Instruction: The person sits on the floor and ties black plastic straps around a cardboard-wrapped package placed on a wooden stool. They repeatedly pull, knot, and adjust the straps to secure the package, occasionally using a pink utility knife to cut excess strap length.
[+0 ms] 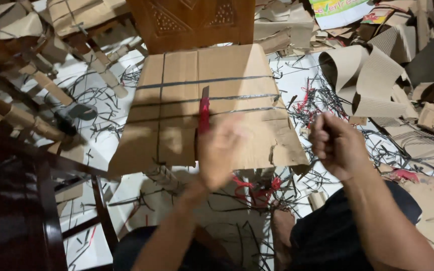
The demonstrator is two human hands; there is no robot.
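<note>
Two hands are over a flat cardboard sheet (pixel 207 108) lying on the strap-littered floor (pixel 101 145). A red cutter (pixel 204 113) is gripped by the blurred left hand (pixel 220 150); the right hand (pixel 335 143) is fisted, contents unclear. Light, stiffish, bendy stuff, best held by its edges.

left hand (pixel 222 150): grips red cutter (pixel 204 113) over strapped cardboard bundle (pixel 202 105) | right hand (pixel 335 145): fisted

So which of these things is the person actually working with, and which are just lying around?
In use:
- left hand, blurred, gripping the red-handled utility knife
- flat brown cardboard sheet bound with dark straps, under the blade
- right hand, closed in a fist; any contents hidden

Lying about:
- curled corrugated cardboard rolls
- cut black strap scraps on the white floor
- carved wooden panel
</note>
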